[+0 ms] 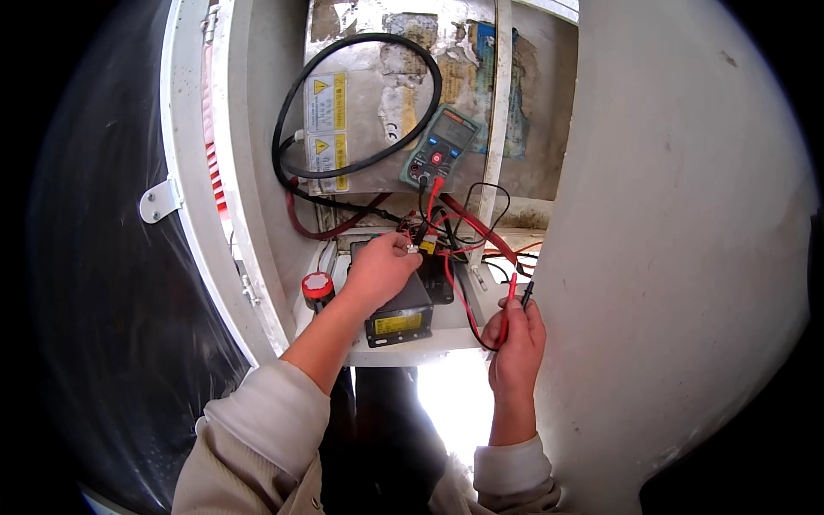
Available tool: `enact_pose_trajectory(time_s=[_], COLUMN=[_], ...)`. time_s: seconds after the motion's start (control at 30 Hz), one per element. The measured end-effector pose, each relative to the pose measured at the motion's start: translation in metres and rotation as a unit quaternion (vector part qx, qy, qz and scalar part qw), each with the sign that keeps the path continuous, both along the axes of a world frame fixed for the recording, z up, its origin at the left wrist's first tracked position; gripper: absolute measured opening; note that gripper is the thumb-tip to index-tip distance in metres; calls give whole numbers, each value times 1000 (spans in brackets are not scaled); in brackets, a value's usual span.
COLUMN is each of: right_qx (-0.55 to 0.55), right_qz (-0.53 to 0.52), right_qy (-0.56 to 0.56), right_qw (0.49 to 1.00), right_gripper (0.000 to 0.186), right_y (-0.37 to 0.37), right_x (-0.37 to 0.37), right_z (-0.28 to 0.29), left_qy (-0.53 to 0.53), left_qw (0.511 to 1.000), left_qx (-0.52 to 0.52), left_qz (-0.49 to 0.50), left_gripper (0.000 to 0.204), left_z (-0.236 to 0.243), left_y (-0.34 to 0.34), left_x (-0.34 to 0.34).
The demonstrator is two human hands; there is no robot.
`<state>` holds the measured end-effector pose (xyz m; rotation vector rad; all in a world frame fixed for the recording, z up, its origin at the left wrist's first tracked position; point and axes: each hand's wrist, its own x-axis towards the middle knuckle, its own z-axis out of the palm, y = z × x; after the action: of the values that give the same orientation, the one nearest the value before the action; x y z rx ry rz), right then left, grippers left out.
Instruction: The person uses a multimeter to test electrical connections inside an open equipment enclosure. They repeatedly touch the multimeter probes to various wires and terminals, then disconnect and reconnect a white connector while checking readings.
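Observation:
My left hand [384,270] reaches over a black box [401,309] with a yellow label, its thumb and fingers pinched on a small white connector [413,249]. Just beside those fingertips is a yellow plug [427,245] among red and black wires. Farther right, my right hand [518,339] is closed around two test probes, a red probe [513,283] and a black probe [527,292], tips pointing up and away. Their leads run to a green-grey multimeter [443,146], which leans against the metal panel behind. The probe tips are apart from the connector.
A thick black cable [440,77] loops in front of the worn metal panel [378,94]. Thick red cables [481,225] cross behind the box. To its left stands a red-topped round part [318,286]. A pale wall panel [669,215] bounds the right side.

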<state>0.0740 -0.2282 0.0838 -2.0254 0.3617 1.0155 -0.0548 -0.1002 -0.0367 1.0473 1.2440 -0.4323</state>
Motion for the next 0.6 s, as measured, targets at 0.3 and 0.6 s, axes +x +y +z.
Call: enact_pose_trajectory(time_s=[0.3,0.6], right_qx=[-9,-5], right_qz=[90,89], right_qy=[-187,-201], right_qw=[978,976], right_gripper=[17,16], right_y=[-24,-26], right_x=[-18,-16], right_z=[-11,-18], left_qy=[35,43], left_qw=[987,949], left_qx=[11,-74], left_qz=[159,304], left_gripper=[18,26], left_z=[-51,-50], left_y=[12,16], left_x=[-18,-20])
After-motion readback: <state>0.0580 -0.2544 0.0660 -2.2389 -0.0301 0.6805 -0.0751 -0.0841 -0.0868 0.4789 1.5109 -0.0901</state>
